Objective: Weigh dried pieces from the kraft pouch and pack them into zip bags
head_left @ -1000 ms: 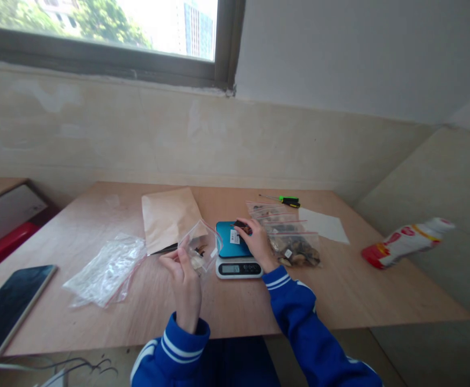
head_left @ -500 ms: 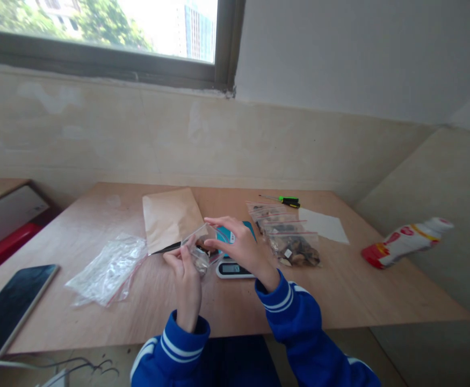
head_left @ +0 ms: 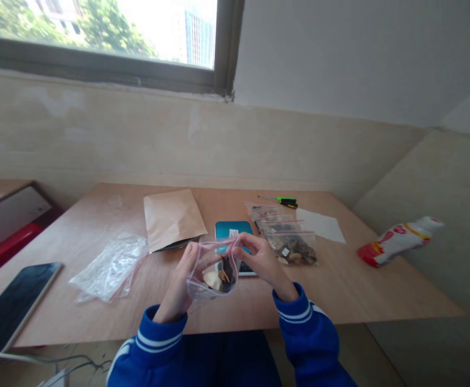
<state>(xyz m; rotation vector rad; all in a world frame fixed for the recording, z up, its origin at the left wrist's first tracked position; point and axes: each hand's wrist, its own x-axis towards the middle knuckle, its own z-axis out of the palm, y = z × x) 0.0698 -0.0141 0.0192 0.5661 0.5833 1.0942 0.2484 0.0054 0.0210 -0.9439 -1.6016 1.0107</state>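
Between my hands is a clear zip bag (head_left: 202, 289) with its mouth spread apart and tipped toward me. Inside lie pale and dark brown dried pieces (head_left: 215, 279). My left hand (head_left: 183, 277) grips the bag's left side, thumb at the upper rim. The upper right rim is pinched by my right hand (head_left: 254, 255). Just behind the bag sits a blue-topped digital scale (head_left: 226, 228), its display mostly covered by the bag and my right hand. A brown paper pouch (head_left: 174, 215) lies behind my left hand, its dark opening facing me.
Several filled zip bags (head_left: 295, 248) lie overlapped right of the scale. Beyond them are screwdrivers (head_left: 287, 201) and a white paper sheet (head_left: 321, 224). A bottle (head_left: 398, 242) is at the right, flat clear bags (head_left: 111, 266) and a phone (head_left: 15, 303) at the left.
My right hand has closed on the bag's rim. The bag has come nearer to me, its mouth now wide apart and showing the pieces inside.
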